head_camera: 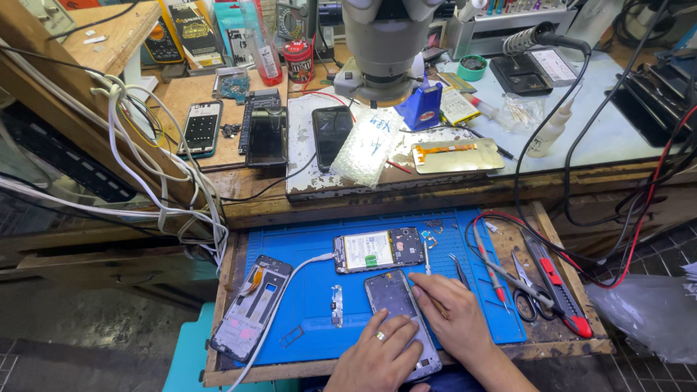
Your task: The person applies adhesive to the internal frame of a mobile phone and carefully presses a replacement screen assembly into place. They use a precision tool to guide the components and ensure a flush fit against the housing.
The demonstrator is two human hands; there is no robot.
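Flat on the blue mat (pixel 312 254) near the bench's front edge lies the phone panel (pixel 396 297): thin, light, glassy, likely brittle and slick. Left hand (pixel 377 356) presses fingers spread on its lower end. Right hand (pixel 454 316) pinches a slim tool at its edge. Best held by the long sides.

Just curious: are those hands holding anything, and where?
The left hand presses flat on the phone's lower half; the right hand touches its right edge, apparently pinching a thin tool.

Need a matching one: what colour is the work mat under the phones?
Blue mat, head view.
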